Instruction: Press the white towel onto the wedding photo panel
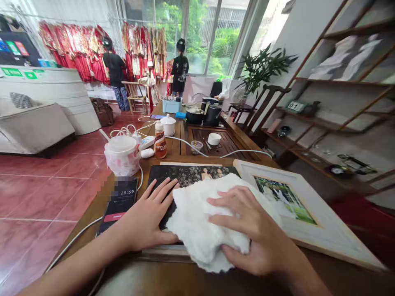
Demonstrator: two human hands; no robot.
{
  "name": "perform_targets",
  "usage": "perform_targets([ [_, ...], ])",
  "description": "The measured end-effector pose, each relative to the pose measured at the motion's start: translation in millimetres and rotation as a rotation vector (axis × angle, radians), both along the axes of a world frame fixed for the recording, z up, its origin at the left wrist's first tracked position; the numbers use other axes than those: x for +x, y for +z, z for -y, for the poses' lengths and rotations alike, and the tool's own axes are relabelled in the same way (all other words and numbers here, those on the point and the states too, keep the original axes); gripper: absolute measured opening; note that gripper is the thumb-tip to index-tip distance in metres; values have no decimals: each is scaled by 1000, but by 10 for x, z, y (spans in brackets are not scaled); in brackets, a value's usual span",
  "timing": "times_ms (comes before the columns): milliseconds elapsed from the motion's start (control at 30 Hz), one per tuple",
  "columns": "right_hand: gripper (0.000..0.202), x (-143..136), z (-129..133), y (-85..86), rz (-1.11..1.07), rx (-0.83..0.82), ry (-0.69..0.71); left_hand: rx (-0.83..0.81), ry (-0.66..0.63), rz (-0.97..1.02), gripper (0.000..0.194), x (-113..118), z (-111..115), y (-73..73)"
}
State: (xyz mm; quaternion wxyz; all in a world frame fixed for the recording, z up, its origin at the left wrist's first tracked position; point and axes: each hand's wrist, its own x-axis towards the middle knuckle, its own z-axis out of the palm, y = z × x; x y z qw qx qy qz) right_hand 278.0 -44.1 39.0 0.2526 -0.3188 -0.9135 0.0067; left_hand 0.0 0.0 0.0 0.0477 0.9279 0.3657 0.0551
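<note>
My left hand (149, 216) lies flat with its fingers spread on the left part of a dark wedding photo panel (188, 174). Bent fingers of my right hand (247, 224) press into a crumpled white cloth (196, 211), which covers much of the panel's middle and right. Only the panel's top strip, with two figures, and part of its left side show. A white-framed wedding picture (296, 181) lies to the right, one corner under or beside the cloth. Left of my left hand is a phone (121, 205) with its screen lit.
On the wooden table stand a bagged plastic cup (121, 154), a bottle (160, 142), a white lidded pot (168, 124) and a white bowl (214, 139). A white cable (185, 142) crosses the table. Shelves (339, 82) stand right. Two people are near red garments (77, 53) at the back.
</note>
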Motion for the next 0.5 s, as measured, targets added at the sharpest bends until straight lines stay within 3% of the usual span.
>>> perform_targets([
  [300,31,193,-96,1,61,40,-139,31,5,77,100,-17,45,9],
  [500,32,-4,-52,-62,2,59,-62,59,-17,77,97,-16,33,-5],
])
